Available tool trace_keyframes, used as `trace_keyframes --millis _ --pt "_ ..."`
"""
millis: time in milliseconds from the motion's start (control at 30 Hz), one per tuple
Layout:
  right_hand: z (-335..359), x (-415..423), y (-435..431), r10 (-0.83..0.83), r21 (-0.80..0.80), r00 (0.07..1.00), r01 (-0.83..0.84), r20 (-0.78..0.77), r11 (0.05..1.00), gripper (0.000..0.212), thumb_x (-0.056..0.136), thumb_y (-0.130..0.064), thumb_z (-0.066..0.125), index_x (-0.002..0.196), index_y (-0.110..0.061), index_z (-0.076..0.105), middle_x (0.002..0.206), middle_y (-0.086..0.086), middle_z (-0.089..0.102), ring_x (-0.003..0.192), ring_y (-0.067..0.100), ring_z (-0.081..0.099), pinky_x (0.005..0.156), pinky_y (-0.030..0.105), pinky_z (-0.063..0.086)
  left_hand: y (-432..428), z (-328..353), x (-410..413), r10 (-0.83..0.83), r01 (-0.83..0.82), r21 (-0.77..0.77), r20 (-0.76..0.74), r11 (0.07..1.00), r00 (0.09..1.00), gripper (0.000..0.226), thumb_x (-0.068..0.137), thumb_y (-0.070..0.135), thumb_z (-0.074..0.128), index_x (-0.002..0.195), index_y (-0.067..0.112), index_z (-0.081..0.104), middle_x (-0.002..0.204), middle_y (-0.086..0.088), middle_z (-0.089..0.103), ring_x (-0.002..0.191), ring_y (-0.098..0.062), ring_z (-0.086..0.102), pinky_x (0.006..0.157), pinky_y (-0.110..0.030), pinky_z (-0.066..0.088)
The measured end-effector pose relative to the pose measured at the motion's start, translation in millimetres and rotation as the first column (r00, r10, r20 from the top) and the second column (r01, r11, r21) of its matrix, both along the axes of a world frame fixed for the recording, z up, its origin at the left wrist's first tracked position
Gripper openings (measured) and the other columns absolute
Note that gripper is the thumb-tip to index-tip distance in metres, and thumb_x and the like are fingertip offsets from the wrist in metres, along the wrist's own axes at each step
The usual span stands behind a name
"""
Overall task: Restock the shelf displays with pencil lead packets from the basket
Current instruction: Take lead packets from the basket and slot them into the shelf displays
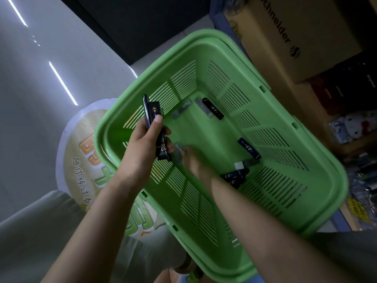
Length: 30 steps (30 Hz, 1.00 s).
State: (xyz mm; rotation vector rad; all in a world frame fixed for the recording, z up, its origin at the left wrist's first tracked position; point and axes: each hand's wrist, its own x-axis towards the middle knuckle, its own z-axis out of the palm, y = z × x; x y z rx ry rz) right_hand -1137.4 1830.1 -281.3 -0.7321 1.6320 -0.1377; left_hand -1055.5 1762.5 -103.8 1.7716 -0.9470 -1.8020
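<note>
A green slotted plastic basket fills the middle of the view. My left hand is above its left side and grips a bundle of black pencil lead packets. My right hand is down on the basket floor, blurred, its fingers touching a grey packet. Loose packets lie on the floor: a black one at the far end, a dark blue one to the right, and a few more beside my right forearm.
A brown cardboard box and shelves with dark boxes and stationery stand on the right. A round printed floor sticker lies on the grey floor left of the basket. My trouser leg is at the lower left.
</note>
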Motion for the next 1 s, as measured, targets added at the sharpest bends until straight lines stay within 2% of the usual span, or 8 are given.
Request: trace_keyframes --millis 133,233,367,467,567,667,833,1000 --pt "-9 15 -4 0.112 0.074 0.993 -0.109 -0.035 0.991 0.05 0.097 -0.05 0.04 0.103 -0.004 0.058 0.09 0.013 0.065 0.069 0.02 0.058 0.06 0.031 0.05 0 -3 0 0.011 -0.011 0.006 0.005 1.0 1.0 0.014 0.101 0.028 0.042 0.092 0.019 0.048 0.075 0.002 0.054 0.052 -0.012 0.052 0.056 -0.028 0.044" --pt "-12 19 0 0.092 0.104 0.996 -0.093 0.01 0.99 0.035 0.099 -0.036 0.044 0.109 -0.005 0.057 0.098 0.013 0.064 0.081 0.022 0.061 0.072 0.034 0.052 1 -3 -1 0.014 -0.014 0.005 -0.007 1.0 1.0 0.013 0.101 0.027 0.042 0.094 0.018 0.048 0.075 0.001 0.053 0.05 -0.011 0.051 0.051 -0.025 0.044" --pt "8 12 3 -0.027 0.07 0.999 0.024 0.041 0.997 0.024 0.102 -0.024 0.04 0.106 -0.004 0.054 0.085 0.005 0.058 0.07 0.013 0.056 0.057 0.022 0.043 1 -5 2 0.064 -0.063 0.042 -0.029 0.997 0.998 0.009 0.1 0.023 0.043 0.096 0.018 0.049 0.077 -0.001 0.054 0.054 -0.012 0.054 0.054 -0.025 0.048" --pt "29 -3 3 -0.081 -0.063 0.99 0.089 0.117 0.994 0.024 0.103 -0.021 0.036 0.114 -0.003 0.047 0.091 0.01 0.058 0.066 0.012 0.052 0.057 0.022 0.045 3 -6 0 0.157 -0.147 0.106 -0.097 0.983 0.983 0.007 0.101 0.016 0.042 0.098 0.016 0.048 0.08 -0.003 0.055 0.056 -0.013 0.057 0.059 -0.031 0.053" --pt "65 -19 -4 -0.097 -0.229 0.989 0.12 0.108 0.966 0.027 0.104 -0.028 0.033 0.11 -0.006 0.047 0.09 0.015 0.061 0.063 0.015 0.053 0.055 0.022 0.042 8 0 -5 0.172 -0.164 0.091 -0.093 0.982 0.981 0.007 0.101 0.008 0.037 0.1 0.01 0.044 0.083 -0.007 0.053 0.06 -0.02 0.054 0.051 -0.029 0.052" --pt "107 -26 -9 -0.115 -0.384 0.98 0.17 0.163 0.908 0.027 0.103 -0.028 0.034 0.108 -0.006 0.047 0.082 0.009 0.059 0.061 0.016 0.052 0.053 0.023 0.039 12 10 -5 0.143 -0.141 0.033 -0.05 0.989 0.988 0.008 0.099 0.006 0.034 0.1 0.008 0.041 0.081 -0.008 0.05 0.06 -0.021 0.051 0.054 -0.033 0.047" --pt "163 -25 -11 -0.117 -0.537 0.974 0.204 0.193 0.818 0.026 0.103 -0.023 0.036 0.123 -0.012 0.048 0.085 -0.006 0.059 0.06 -0.01 0.052 0.058 0.01 0.041 23 34 3 0.147 -0.147 -0.075 -0.002 0.986 0.989 0.015 0.099 0.008 0.035 0.087 0.015 0.042 0.069 -0.005 0.048 0.055 -0.016 0.046 0.056 -0.031 0.04" --pt "210 -17 -11 -0.086 -0.597 0.98 0.179 0.181 0.782 0.019 0.103 -0.024 0.038 0.115 -0.017 0.052 0.07 -0.013 0.048 0.052 -0.009 0.048 0.053 0.011 0.034 38 58 10 0.158 -0.162 -0.11 -0.043 0.981 0.986 0.013 0.102 0.018 0.036 0.105 0.009 0.044 0.082 -0.003 0.052 0.063 -0.014 0.049 0.054 -0.024 0.045"
